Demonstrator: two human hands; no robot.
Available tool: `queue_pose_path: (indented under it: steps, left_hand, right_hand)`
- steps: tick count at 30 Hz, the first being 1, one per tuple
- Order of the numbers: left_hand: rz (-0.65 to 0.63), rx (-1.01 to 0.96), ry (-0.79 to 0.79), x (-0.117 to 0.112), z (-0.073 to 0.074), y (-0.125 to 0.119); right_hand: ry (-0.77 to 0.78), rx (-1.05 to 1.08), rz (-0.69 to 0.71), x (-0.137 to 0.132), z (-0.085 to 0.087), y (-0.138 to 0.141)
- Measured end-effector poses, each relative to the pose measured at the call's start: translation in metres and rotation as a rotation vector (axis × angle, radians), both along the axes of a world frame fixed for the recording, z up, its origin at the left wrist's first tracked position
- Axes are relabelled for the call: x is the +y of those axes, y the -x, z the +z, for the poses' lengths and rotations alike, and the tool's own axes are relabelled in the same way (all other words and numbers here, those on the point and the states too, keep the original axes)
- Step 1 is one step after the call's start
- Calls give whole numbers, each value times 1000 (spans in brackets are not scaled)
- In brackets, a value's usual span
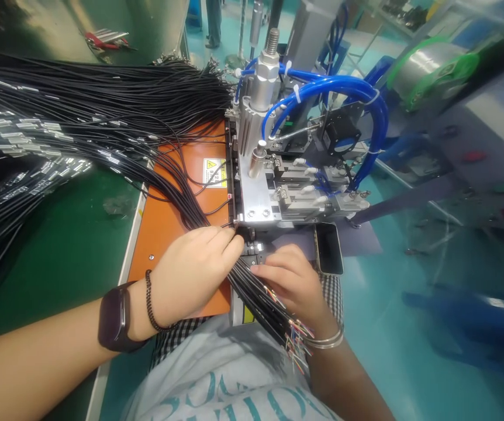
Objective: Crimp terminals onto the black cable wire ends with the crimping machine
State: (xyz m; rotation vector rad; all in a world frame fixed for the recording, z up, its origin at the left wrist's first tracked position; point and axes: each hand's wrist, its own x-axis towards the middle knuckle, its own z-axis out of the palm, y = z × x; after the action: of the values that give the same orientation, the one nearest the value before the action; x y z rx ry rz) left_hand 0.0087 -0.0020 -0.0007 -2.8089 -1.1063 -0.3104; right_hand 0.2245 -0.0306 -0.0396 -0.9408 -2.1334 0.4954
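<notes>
Bench [59, 245]: 1, green top, runs down left side of view.
Cables [103, 111]: black, thin, too many to count. Main mass fans across bench from far left, narrows over the plate and comes to one tight bundle betw. the two hands at front of machine. Bundle then runs down-right under right hand toward the lap. Many far ends on the left carry silver metal tips.
Machine [278, 193]: 1, grey metal, centre, 1 upright silver cylinder [263, 82] on top.
Plate [168, 228]: 1, orange, flat, just left of machine, cables lying on it.
Reel [431, 70]: 1, green rim, silvery strip wound on, top right, blurred.
Hoses [344, 88]: blue, several, looped over machine top; exact no. not clear.
Left hand [190, 272]: 1, curled, fingertips pinched on cables right at machine's front edge.
Right hand [293, 280]: 1, lying on bundle, fingers stretched left toward same spot; touching, but grip cannot be confirmed.
Phone [328, 248]: 1, dark screen up, just right of right hand, under machine front.
Watch [114, 316]: 1, dark, left wrist.
Sticker [214, 171]: 1, yellow warning label on plate, beside machine.
Bracelet [149, 298]: 1, dark coil, left wrist next to watch.
Bangle [328, 339]: 1, silver, right wrist.
Wire ends [298, 342]: bundle's near end stripped, coloured cores (red, green, orange, others) splayed by right wrist.
</notes>
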Motion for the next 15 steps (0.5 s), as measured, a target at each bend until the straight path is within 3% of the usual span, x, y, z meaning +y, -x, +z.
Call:
queue_pose_path:
  steps: [7, 15]
  left_hand:
    - [-207, -101, -68, -3, 6, -3]
    - [-186, -60, 49, 1, -2, -3]
  right_hand:
    - [74, 47, -99, 4, -6, 7]
    - [121, 114, -129, 6, 1, 19]
